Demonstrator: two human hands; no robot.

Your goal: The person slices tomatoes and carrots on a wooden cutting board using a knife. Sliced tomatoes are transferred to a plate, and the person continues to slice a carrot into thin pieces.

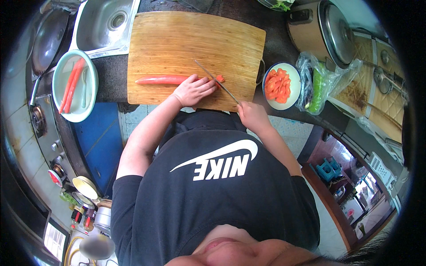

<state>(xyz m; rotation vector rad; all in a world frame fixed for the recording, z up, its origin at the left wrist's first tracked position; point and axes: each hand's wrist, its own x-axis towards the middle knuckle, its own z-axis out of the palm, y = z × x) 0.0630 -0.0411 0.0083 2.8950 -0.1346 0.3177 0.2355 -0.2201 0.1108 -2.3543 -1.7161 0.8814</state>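
A long peeled carrot [161, 79] lies across the near part of a wooden cutting board [196, 40]. My left hand [195, 89] presses on its right end, fingers bent over it. Just right of those fingertips, a knife [223, 87] stands edge down, its blade slanting away to the upper left. My right hand [251, 113] is closed around the knife's handle, at the board's near right edge. A few cut carrot pieces [220, 78] lie beside the blade. To the right, a white bowl [293, 89] holds orange carrot slices [277, 85].
At left, a light green basin [94, 96] holds more carrots and a peeler-like tool [84, 88], near a steel sink [96, 36]. Plastic-bagged green vegetables [318, 86] lie right of the bowl, below a large lidded cooker [309, 30]. A wok [50, 40] stands far left.
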